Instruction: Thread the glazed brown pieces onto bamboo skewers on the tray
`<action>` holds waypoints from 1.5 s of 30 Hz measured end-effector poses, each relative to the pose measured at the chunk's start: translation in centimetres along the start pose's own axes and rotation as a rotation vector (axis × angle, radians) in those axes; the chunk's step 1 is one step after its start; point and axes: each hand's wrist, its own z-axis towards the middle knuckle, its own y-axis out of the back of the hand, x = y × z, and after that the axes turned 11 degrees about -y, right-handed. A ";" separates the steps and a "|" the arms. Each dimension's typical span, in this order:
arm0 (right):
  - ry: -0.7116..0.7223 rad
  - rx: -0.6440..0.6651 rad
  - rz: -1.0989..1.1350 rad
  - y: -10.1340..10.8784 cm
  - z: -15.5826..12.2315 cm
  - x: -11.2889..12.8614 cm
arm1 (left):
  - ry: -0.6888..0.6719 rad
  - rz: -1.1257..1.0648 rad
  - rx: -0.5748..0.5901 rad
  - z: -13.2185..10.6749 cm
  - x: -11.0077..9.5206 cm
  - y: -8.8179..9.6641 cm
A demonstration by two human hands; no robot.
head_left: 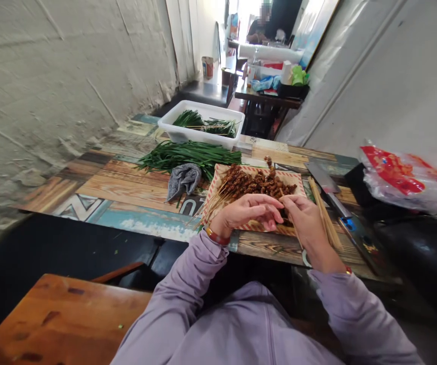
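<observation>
My left hand and my right hand meet fingertip to fingertip over the near edge of a paper-lined tray. Both have curled fingers pinched on a thin bamboo skewer with a dark brown piece on it. The tray holds a pile of several brown skewered pieces, their bare sticks fanning toward the lower left. Loose bamboo sticks lie just right of my right hand.
A grey cloth and a heap of green chives lie left of the tray; a white tub holds more greens. A cleaver and a red-printed plastic bag are at right. A person sits far back.
</observation>
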 end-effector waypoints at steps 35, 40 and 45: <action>-0.291 0.283 0.306 -14.6 -1.9 1.1 | -0.271 1.434 -0.781 -11.6 1.4 -0.9; -0.254 0.239 0.276 -14.3 -2.0 0.8 | -0.286 1.337 -0.738 -11.1 1.9 -1.4; -0.197 0.242 0.185 -14.3 -1.2 1.2 | -0.317 1.296 -0.806 -9.8 2.1 0.6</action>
